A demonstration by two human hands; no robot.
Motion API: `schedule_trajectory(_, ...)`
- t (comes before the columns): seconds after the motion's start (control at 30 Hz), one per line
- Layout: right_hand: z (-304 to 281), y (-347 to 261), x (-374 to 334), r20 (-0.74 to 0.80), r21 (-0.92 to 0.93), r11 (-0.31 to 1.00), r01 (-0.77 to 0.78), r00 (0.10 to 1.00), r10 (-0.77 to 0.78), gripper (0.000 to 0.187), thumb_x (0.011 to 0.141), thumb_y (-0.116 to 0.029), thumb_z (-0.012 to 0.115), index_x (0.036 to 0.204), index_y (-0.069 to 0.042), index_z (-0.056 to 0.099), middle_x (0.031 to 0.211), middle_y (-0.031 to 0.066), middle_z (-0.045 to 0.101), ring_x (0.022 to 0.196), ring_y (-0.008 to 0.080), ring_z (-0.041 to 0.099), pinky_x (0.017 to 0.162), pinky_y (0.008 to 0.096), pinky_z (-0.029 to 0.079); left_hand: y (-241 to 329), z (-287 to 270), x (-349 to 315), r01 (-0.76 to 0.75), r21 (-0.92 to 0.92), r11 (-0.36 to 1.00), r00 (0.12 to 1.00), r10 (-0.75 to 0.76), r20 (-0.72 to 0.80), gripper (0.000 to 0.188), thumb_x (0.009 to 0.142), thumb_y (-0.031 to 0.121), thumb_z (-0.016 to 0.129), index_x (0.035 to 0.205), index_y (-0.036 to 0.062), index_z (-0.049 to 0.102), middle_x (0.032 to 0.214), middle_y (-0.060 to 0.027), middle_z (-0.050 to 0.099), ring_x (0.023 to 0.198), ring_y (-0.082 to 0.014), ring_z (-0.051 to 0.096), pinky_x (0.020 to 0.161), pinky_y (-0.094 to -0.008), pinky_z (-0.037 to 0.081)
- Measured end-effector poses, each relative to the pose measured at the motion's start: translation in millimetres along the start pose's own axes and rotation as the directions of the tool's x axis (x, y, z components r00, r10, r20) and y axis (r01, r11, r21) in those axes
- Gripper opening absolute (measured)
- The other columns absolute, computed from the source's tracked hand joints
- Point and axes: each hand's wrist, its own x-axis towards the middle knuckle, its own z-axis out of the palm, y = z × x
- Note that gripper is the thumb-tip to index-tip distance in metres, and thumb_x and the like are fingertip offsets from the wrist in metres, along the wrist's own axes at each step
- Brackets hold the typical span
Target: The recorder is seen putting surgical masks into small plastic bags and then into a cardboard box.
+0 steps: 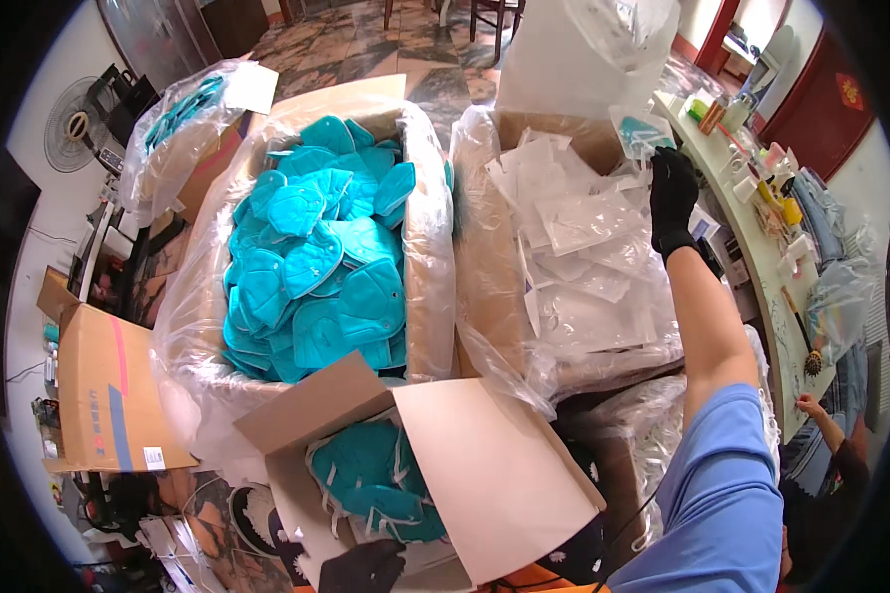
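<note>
My right hand (672, 193), in a black glove, is stretched out to the far right and closed on the edge of a small clear plastic bag (640, 134) with a teal piece inside. The bag hangs above a plastic-lined carton holding a heap of clear and white packets (593, 222). My left hand (362, 567), also black-gloved, lies low at the near side of a small open carton (499, 474), its fingers stretched out and apparently empty. Inside that carton are teal face masks (371, 469) with white straps. A big lined carton beyond it brims with teal mask pieces (311, 252).
A narrow counter (697, 148) with bottles and small tools runs along the right, where another person's hand (811, 406) shows. Left are a brown carton (109, 395), a bag of teal pieces (183, 128) and a fan (74, 124). A tall translucent bag (574, 59) stands behind.
</note>
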Motion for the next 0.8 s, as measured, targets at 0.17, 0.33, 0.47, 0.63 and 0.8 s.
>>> schedule_trajectory(0.17, -94.6, -90.6, 36.5, -0.070, 0.307, 0.949, 0.076, 0.996, -0.057, 0.018, 0.087, -0.011, 0.062, 0.101, -0.003, 0.069, 0.104, 0.0125, 0.067, 0.104, 0.0272, 0.060, 0.095, 0.0363, 0.044, 37.0, -25.4, 4.1, 0.067, 0.002, 0.998, 0.994, -0.067, -0.085, 0.018, 0.085, 0.014, 0.063, 0.099, 0.0044, 0.069, 0.086, -0.0082, 0.070, 0.076, -0.0188, 0.068, 0.071, -0.0295, 0.053)
schedule_trajectory(0.33, -193.2, -241.2, -4.8, 0.013, 0.463, 0.863, 0.201, 0.972, -0.234, 0.026, 0.080, -0.004, 0.067, 0.106, -0.007, 0.068, 0.113, 0.0098, 0.065, 0.108, 0.0258, 0.058, 0.094, 0.0375, 0.045, 52.5, -28.6, 49.1, -0.294, -0.439, 0.849, 0.954, 0.230, -0.193, 0.050, 0.080, 0.015, 0.074, 0.124, 0.0047, 0.054, 0.113, -0.0096, 0.060, 0.093, -0.0146, 0.061, 0.077, -0.0289, 0.052)
schedule_trajectory(0.47, -247.4, -308.4, -64.6, 0.100, 0.568, 0.801, 0.191, 0.949, -0.298, 0.036, 0.070, -0.003, 0.072, 0.106, -0.009, 0.069, 0.114, 0.0094, 0.064, 0.105, 0.0289, 0.058, 0.092, 0.0373, 0.047, 124.8, -23.4, 71.4, -0.200, -0.856, 0.476, 0.972, 0.210, -0.110, 0.045, 0.084, 0.015, 0.071, 0.124, 0.0061, 0.053, 0.103, -0.0054, 0.062, 0.090, -0.0163, 0.061, 0.072, -0.0271, 0.051)
schedule_trajectory(0.63, -288.0, -337.7, -101.2, 0.208, 0.599, 0.786, 0.155, 0.917, -0.340, 0.043, 0.072, -0.006, 0.076, 0.114, -0.008, 0.064, 0.117, 0.0114, 0.061, 0.107, 0.0291, 0.058, 0.091, 0.0377, 0.048, 89.9, -3.0, 55.7, -0.661, -0.097, 0.744, 0.726, 0.603, -0.331, 0.032, 0.078, 0.006, 0.068, 0.109, 0.0095, 0.065, 0.091, -0.0062, 0.067, 0.078, -0.0179, 0.065, 0.062, -0.0289, 0.052)
schedule_trajectory(0.8, -302.7, -329.1, -112.6, 0.272, 0.607, 0.791, 0.082, 0.913, -0.303, 0.041, 0.075, -0.005, 0.074, 0.115, -0.008, 0.063, 0.117, 0.0123, 0.061, 0.106, 0.0310, 0.059, 0.090, 0.0381, 0.049, 68.8, -6.9, 31.4, -0.393, -0.593, 0.703, 0.919, 0.286, -0.270, 0.022, 0.091, 0.012, 0.052, 0.106, 0.0035, 0.066, 0.085, -0.0053, 0.066, 0.064, -0.0126, 0.063, 0.055, -0.0263, 0.048)
